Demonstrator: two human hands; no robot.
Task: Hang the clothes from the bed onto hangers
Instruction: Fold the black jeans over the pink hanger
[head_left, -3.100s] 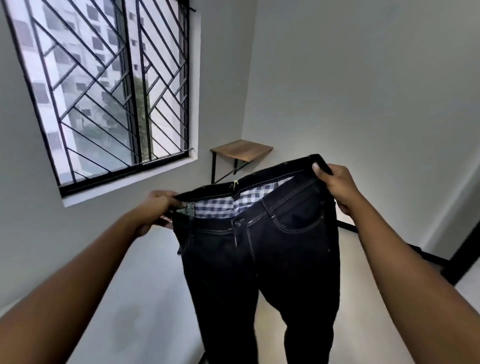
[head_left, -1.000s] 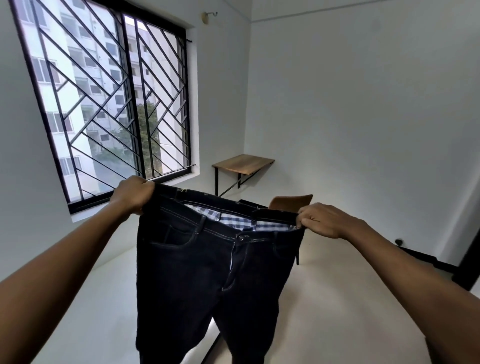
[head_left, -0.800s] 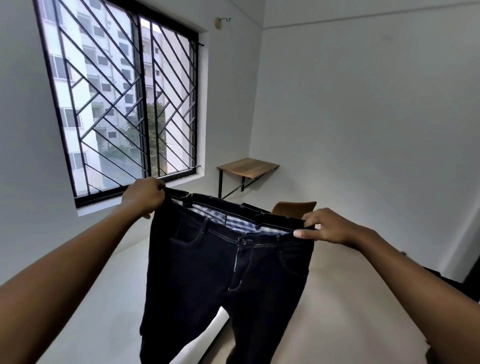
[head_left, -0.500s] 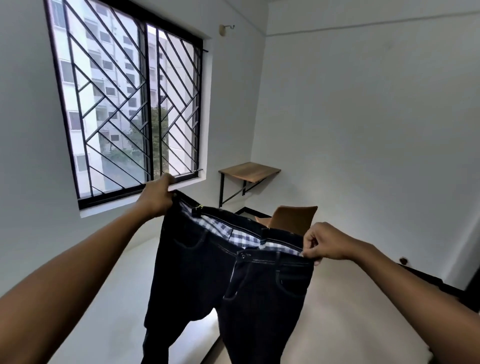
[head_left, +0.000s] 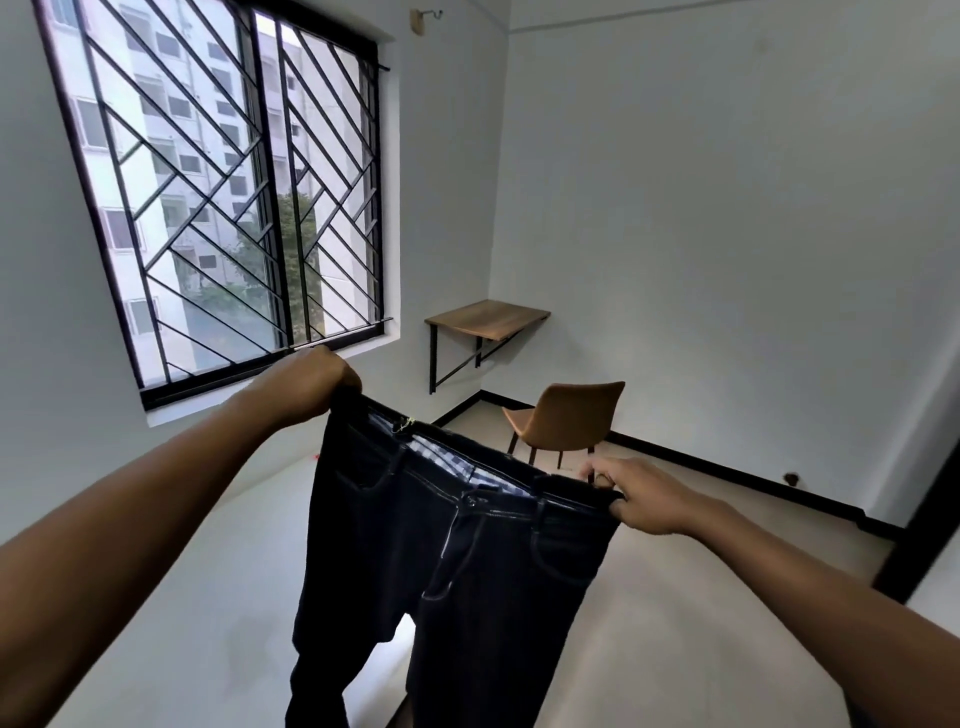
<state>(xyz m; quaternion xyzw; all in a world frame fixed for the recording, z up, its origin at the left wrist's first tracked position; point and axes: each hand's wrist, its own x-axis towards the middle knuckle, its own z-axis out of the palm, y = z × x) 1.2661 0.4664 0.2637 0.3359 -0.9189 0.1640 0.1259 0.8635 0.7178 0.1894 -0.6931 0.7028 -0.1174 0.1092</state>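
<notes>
A pair of dark blue jeans (head_left: 447, 561) with a blue-and-white checked lining hangs in the air in front of me, front side toward me, legs dangling out of the bottom of the view. My left hand (head_left: 306, 384) grips the left end of the waistband, held higher. My right hand (head_left: 644, 493) pinches the right end, lower, so the waistband slants down to the right. No hanger and no bed are in view.
A barred window (head_left: 223, 197) fills the left wall. A wooden wall-mounted desk (head_left: 488, 318) sits in the far corner, with a brown chair (head_left: 566, 421) in front of it. A hook (head_left: 423, 21) is fixed high on the wall. A dark door frame (head_left: 919, 540) stands at right.
The jeans were turned from tilted up at right to tilted up at left. My left hand rose, my right hand dropped, and the view swung so the chair came into sight.
</notes>
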